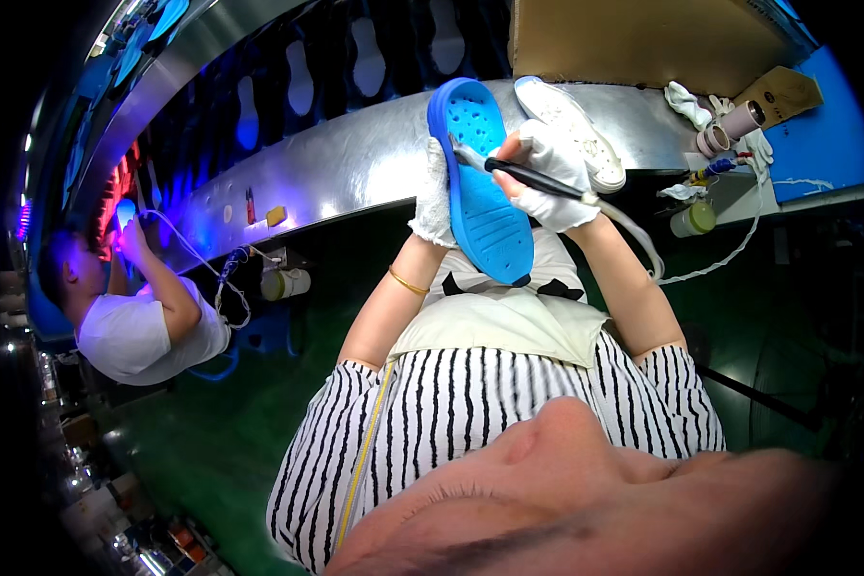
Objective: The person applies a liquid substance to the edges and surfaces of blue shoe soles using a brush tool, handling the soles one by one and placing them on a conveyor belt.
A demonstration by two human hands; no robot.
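My left hand, in a white glove, grips the edge of a blue shoe sole, which is tilted above my lap. Its inner face is toward me, with round holes at the far end and grooves at the near end. In my right hand, partly gloved with bare fingertips, is a brush with a black handle. A pale hose runs from the handle's rear. The brush tip lies over the middle of the sole; whether it touches is hard to tell. A white shoe sole rests on the metal bench just beyond my right hand.
Several soles lie on a dark conveyor behind the metal bench. A cardboard box stands at the back right, near white gloves and pink cups. A lidded pot hangs below. Another person works at left.
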